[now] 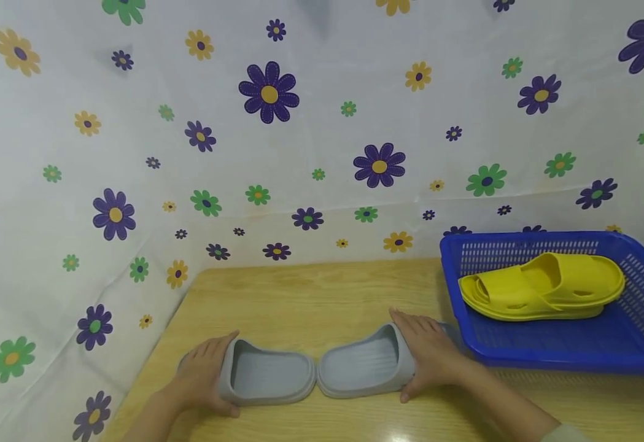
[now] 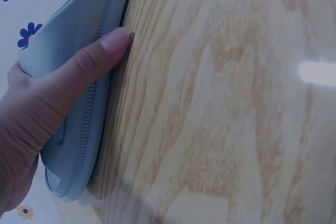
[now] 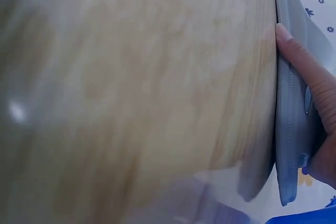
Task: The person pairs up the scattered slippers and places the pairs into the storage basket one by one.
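Note:
Two grey slippers lie on the wooden table, heel to heel, with their toes pointing outward. Over the strap of the left grey slipper my left hand grips from above, thumb on the near side and fingers on the far side. The right grey slipper is held the same way by my right hand. In the left wrist view the thumb presses along the side of the slipper, near its sole. The right wrist view likewise has the thumb against the edge of the slipper. Both toes are mostly hidden behind the hands.
A blue plastic basket stands on the table at the right, close to my right hand. Yellow slippers lie stacked inside it. Behind and to the left hangs a white flowered cloth, bordering the wooden table.

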The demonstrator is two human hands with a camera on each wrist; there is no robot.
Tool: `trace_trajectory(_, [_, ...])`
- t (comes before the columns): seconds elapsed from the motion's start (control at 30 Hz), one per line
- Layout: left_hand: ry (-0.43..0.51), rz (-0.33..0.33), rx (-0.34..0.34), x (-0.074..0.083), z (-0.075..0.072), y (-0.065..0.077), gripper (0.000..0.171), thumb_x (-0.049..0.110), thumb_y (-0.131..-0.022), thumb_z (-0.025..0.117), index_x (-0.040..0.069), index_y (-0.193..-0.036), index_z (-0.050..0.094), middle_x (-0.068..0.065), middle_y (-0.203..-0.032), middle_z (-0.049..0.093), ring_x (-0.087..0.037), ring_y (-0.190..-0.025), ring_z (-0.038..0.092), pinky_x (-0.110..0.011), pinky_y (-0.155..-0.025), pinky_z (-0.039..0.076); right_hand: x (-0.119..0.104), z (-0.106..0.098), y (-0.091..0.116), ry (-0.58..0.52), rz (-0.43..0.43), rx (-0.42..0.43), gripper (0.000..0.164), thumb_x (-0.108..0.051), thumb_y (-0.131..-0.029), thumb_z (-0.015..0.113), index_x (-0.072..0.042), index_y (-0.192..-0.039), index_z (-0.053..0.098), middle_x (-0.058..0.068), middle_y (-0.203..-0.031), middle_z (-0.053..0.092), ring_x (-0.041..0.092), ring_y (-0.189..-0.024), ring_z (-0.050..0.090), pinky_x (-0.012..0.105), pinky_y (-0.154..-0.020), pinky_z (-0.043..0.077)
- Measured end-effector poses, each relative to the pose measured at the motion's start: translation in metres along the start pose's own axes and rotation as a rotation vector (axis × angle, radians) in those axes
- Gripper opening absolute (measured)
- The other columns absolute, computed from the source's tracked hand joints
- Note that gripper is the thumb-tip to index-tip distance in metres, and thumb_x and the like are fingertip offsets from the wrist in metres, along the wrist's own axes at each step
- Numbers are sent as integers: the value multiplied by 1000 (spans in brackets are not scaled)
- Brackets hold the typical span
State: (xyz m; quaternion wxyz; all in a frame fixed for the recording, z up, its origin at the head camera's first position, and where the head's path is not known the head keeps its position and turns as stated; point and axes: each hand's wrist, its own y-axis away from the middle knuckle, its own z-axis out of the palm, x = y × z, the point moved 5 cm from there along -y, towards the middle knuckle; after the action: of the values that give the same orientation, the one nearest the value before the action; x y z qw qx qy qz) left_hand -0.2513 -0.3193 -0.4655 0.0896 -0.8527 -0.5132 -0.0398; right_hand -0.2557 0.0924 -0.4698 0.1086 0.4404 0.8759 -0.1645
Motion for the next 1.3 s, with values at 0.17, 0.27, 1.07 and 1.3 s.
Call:
trace_trajectory(0.17, [75,73,39,3,0,0,133,78,-43,75,0,-140,29,-17,-129,45,-37,-120,43,-64,-104,27,0,0,-1,-23,10,29,123,-61,-43,84,-8,-142,34,12,-134,47,33,-122,43,58,-101,30])
trace_trajectory(0.27, [50,82,72,1,0,2,128,77,-44,76,1,-138,33,-13,-126,48,-31,-115,46,-59,-99,37,1,0,-1,-9,0,42,120,-61,-43,84,-9,-141,36,10,-131,49,31,-120,44,57,-99,32])
trace_trajectory(1.07, [-51,91,-51,-9,-1,1,127,72,-41,80,9,-142,36,-2,-125,56,-21,-112,53,-53,-88,42,-6,-4,1,84,-53,-92,129,-62,-39,85,-8,-143,31,17,-130,50,35,-119,48,56,-95,37])
trace_trajectory(1.3, [4,97,27,-7,-3,8,112,63,-43,84,7,-132,48,1,-118,59,-20,-107,54,-50,-91,44,-10,-6,5,61,-62,-9,112,-54,-43,86,-9,-135,42,7,-115,57,28,-106,54,52,-92,40])
